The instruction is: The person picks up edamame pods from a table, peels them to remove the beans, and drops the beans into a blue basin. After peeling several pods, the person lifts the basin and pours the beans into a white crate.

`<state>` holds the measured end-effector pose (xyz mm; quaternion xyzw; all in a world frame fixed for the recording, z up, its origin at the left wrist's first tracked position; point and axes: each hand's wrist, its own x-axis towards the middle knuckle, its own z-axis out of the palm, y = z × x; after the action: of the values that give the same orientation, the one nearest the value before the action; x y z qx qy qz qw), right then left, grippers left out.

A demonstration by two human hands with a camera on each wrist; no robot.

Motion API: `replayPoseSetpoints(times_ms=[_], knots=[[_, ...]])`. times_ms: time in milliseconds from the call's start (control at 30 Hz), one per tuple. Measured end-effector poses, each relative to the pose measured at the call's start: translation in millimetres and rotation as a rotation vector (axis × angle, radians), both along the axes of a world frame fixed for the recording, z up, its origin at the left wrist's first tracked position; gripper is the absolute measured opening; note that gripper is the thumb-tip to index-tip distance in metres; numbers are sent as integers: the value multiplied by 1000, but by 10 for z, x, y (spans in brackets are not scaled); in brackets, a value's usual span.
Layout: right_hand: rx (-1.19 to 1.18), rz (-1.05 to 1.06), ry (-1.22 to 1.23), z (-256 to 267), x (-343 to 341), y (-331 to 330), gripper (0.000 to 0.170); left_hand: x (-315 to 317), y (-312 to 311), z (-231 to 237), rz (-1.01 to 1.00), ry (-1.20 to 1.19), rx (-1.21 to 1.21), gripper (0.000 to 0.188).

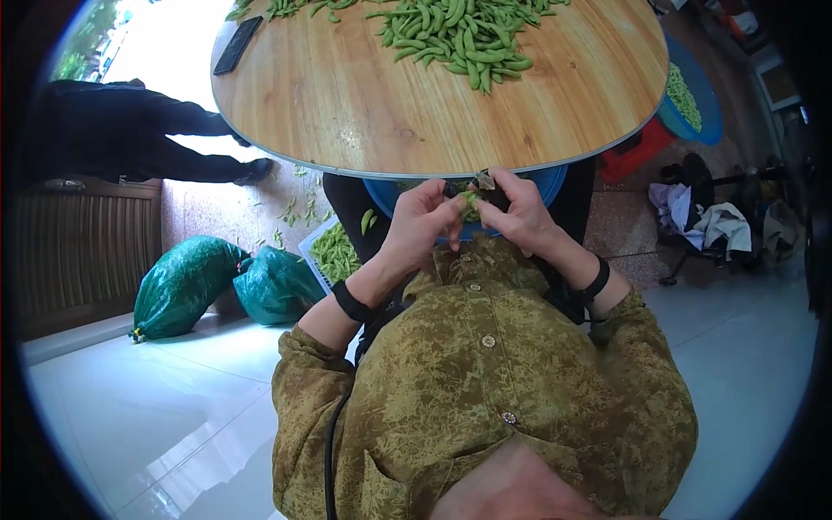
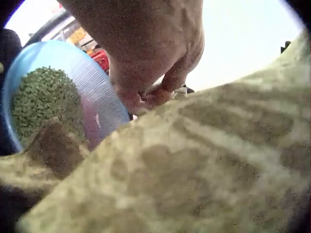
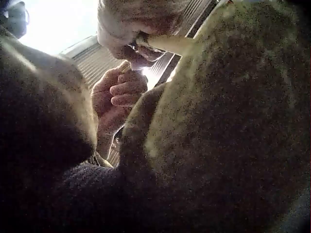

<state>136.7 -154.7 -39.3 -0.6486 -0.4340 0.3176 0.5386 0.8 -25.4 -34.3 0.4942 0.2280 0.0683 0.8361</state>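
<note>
Close together at the near edge of the table, the left hand (image 1: 418, 224) and right hand (image 1: 524, 217) pinch a small green pod (image 1: 470, 204) between thumbs and fingers. Dark material shows at the fingertips of both; what it is I cannot tell. Below them is a blue basin (image 1: 551, 184), mostly hidden by the hands. The left wrist view has the left hand (image 2: 155, 48) beside a blue basin with shelled green beans (image 2: 46, 99). In the right wrist view the left hand (image 3: 119, 92), fingers curled, meets the right hand (image 3: 138, 24); the pod is not distinct there.
Green pods (image 1: 464, 35) lie heaped on the wooden table (image 1: 329, 104), with a black flat object (image 1: 237, 45) at its left. A basket of pods (image 1: 334, 253) and green bags (image 1: 186, 286) stand left; a red stool (image 1: 635, 152) and basin of beans (image 1: 706, 104) right. Another person's legs (image 1: 195, 139) show left.
</note>
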Motion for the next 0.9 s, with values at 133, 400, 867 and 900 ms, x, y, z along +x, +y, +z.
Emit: replayPoseSetpoints(times_ms=[133, 400, 867, 900], knots=[[135, -67, -356, -18, -50, 22, 23, -23, 24, 24, -3, 42, 91, 11], [164, 27, -427, -30, -4, 23, 21, -56, 0, 51, -85, 63, 217, 9], [180, -30, -234, -40, -115, 32, 18, -88, -40, -120, 148, -270, -272, 16], [145, 10, -127, -7, -115, 26, 17, -89, -32, -108, 148, -270, -273, 16]])
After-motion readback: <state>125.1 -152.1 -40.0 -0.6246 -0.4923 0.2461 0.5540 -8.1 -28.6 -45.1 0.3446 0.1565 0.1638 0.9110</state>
